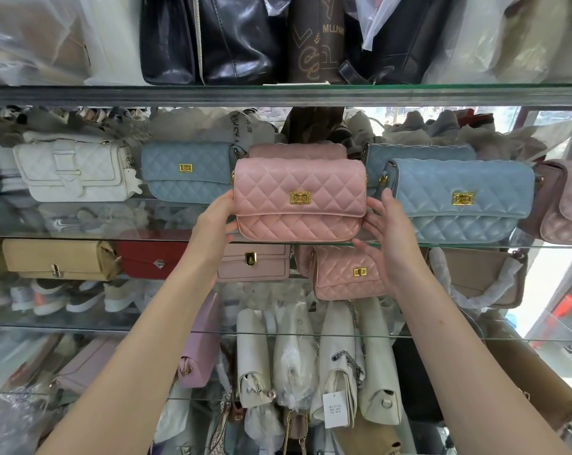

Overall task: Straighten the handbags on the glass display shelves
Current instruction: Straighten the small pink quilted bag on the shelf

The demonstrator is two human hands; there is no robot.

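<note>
While both hands are up at the middle glass shelf (81, 237), head view logged as follows: pink quilted handbag (299, 211) sits upright between them at the shelf's front edge, flap facing the camera, gold turn clasp (300, 198) centred on the flap. Bag base is level with the shelf's front edge; cannot tell whether it rests on the glass or is held just off it. Left hand (217, 221) holds the bag's left end, thumb up along the side, fingers (229, 236) curled in under the lower corner. Right hand (384, 231) is against the bag's right end, fingers (363, 246) apart and nearly straight, reaching toward the lower right corner, thumb raised beside the flap; no curl round the bag seen. Directly behind the held bag stands a second pink bag (297, 151), only its top showing. Left of it, a blue quilted bag (187, 172), then a white quilted bag (74, 172). Right of it, a larger blue bag (461, 200) near the front edge, just beside the right hand, with another blue bag (419, 152) behind it, and a mauve bag (563, 205) at the far right. Upper shelf (278, 93) carries black bags (212, 37). Next shelf down: tan bag (54, 259), red bag (150, 257), pale pink clasp bag (255, 261), small pink quilted bag (347, 270) partly behind the right hand.
</note>
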